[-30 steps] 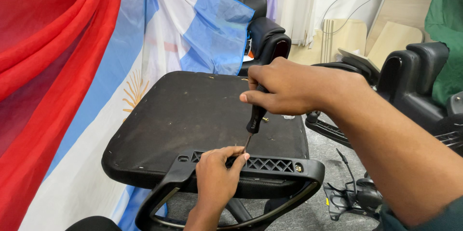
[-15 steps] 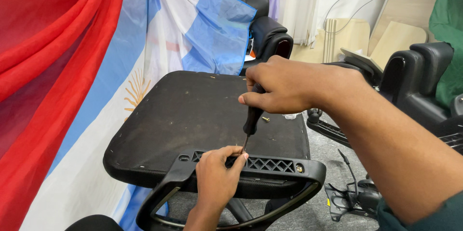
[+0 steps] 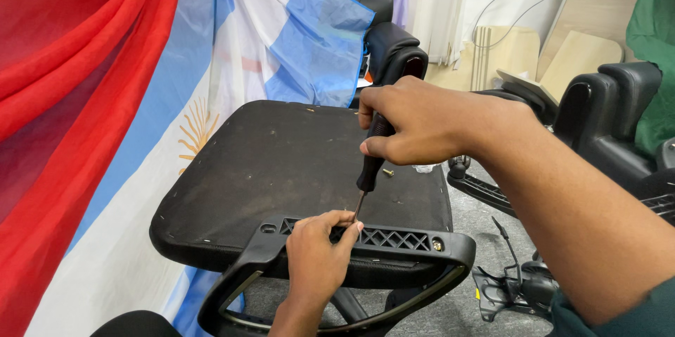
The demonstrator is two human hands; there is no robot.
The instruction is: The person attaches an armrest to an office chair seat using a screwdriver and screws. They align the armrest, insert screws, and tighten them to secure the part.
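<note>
An upturned black chair seat [image 3: 281,161] lies flat in front of me, its underside up. A black plastic armrest loop [image 3: 394,242] is laid against its near edge. My right hand [image 3: 415,122] grips the black handle of a screwdriver [image 3: 369,168], which points down at the armrest's mounting plate. My left hand [image 3: 316,256] pinches something small at the screwdriver's tip, with its fingers on the plate. A loose brass screw [image 3: 387,172] lies on the seat, just right of the handle. Another screw [image 3: 436,245] sits in the plate's right end.
Red and blue-and-white cloth [image 3: 105,98] hangs along the left. Black office chairs stand behind [image 3: 390,48] and to the right [image 3: 619,119]. A black bracket with a lever [image 3: 513,284] lies on the grey floor at lower right, and flat boards [image 3: 506,52] lean against the back wall.
Both hands stay at the same spot on the armrest plate. The screwdriver keeps its downward tilt, and any turning is too slight to see.
</note>
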